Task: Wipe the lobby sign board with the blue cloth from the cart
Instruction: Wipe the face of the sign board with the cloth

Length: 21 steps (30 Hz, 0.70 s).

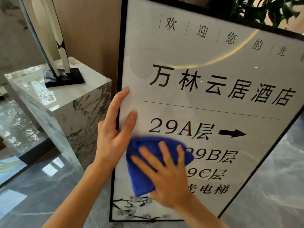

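Note:
The sign board (189, 66) is a tall white glossy panel with a black frame, black lettering and an arrow, filling the right of the head view. My left hand (113, 129) grips its left edge, thumb and a finger on the face, the other fingers behind the frame. My right hand (167, 171) lies flat with fingers spread, pressing the blue cloth (139, 170) against the lower left of the panel. The bunched cloth covers the start of two text lines.
A marble pedestal (70, 102) stands close on the left, carrying a black-based sculpture (63, 77). A wood-panelled wall (92, 30) is behind it. Green plant leaves (263, 10) hang over the board's top right. Glossy grey floor (32, 195) lies below.

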Available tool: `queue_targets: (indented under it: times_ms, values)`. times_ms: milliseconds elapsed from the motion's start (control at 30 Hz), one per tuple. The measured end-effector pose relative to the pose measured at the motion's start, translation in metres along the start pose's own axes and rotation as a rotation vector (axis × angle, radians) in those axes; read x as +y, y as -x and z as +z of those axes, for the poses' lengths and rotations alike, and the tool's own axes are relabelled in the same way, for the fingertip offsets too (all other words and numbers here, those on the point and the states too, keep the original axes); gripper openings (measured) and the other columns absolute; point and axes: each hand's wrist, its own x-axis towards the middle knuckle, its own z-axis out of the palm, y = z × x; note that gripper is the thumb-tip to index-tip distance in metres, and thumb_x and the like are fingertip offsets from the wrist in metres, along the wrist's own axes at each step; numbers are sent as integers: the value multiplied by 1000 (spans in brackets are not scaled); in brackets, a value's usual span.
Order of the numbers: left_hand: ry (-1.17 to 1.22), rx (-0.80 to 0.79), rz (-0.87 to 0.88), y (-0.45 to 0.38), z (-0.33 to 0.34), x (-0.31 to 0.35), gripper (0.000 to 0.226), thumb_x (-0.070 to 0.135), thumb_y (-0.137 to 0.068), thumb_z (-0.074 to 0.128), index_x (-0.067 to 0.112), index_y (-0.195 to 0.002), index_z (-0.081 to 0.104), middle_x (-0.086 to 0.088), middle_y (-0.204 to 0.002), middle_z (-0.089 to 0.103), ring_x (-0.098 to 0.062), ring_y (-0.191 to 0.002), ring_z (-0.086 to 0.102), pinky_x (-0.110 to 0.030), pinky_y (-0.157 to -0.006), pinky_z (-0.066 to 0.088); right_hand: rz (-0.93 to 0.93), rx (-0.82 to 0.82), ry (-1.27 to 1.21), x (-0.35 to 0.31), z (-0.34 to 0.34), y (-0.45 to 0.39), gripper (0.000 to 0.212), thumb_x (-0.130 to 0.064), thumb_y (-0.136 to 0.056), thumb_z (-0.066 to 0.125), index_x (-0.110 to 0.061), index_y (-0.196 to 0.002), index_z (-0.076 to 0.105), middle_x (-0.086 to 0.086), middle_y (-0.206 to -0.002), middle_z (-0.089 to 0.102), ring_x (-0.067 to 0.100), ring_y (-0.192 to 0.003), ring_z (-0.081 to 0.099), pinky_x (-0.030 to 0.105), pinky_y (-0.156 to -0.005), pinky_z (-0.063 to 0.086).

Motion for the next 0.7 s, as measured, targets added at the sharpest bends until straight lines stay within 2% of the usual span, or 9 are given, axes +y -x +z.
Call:
queue_targets:
  times_ms: [100,200,267,367,467,533,633,700]
  values:
    - [45,4,-14,0,0,-2,49,25,-101,52,46,-143,38,34,-140,48,5,-121,56,-12,-88,51,-87,-18,42,-5,11,21,79,-53,-90,51,-35,-159,17,-11,-169,4,23,-157,3,56,-124,-7]
    - [55,4,-13,-2,2,-2,47,21,-101,52,38,-143,42,33,-140,48,7,-121,55,-11,-89,50,-85,22,63,15,11,30,71,-37,-95,49,-32,-159,20,-11,-169,9,19,-157,9,52,-126,-2]
    - [59,0,-17,-3,3,-3,47,17,-101,51,29,-145,39,36,-137,49,10,-117,56,-9,-86,50,-12,71,44,33,8,38,68,-31,-95,45,-32,-159,24,-11,-168,14,19,-156,14,52,-125,1]
    - [36,2,-25,-2,4,-5,46,18,-102,51,25,-146,39,39,-136,47,12,-116,55,-8,-83,51,175,136,26,68,-2,51,60,-42,-100,34,-30,-158,24,-10,-169,14,22,-156,13,56,-124,5]
    - [1,14,-22,-1,4,-5,47,17,-103,50,20,-148,37,40,-138,46,14,-118,53,-5,-85,48,349,217,2,111,-18,57,54,-42,-102,37,-25,-153,33,-2,-167,20,26,-155,17,64,-120,16]
    - [-37,24,-25,3,4,-5,47,21,-104,49,28,-149,38,39,-141,44,14,-120,52,-5,-89,47,437,257,-32,136,-27,61,52,-39,-104,38,-20,-152,34,4,-164,25,32,-152,22,68,-116,19]
    - [-80,28,-44,20,1,-9,48,32,-104,44,54,-145,34,39,-145,40,9,-131,45,-11,-102,41,522,238,-77,162,-34,77,55,-32,-102,43,-14,-152,32,15,-162,25,48,-148,22,74,-114,16]
    - [-97,19,-82,38,0,-15,44,41,-104,41,60,-143,32,41,-145,38,8,-134,42,-11,-106,37,592,209,-132,173,-38,87,74,-15,-90,57,-23,-157,27,20,-161,23,53,-147,20,77,-111,17]
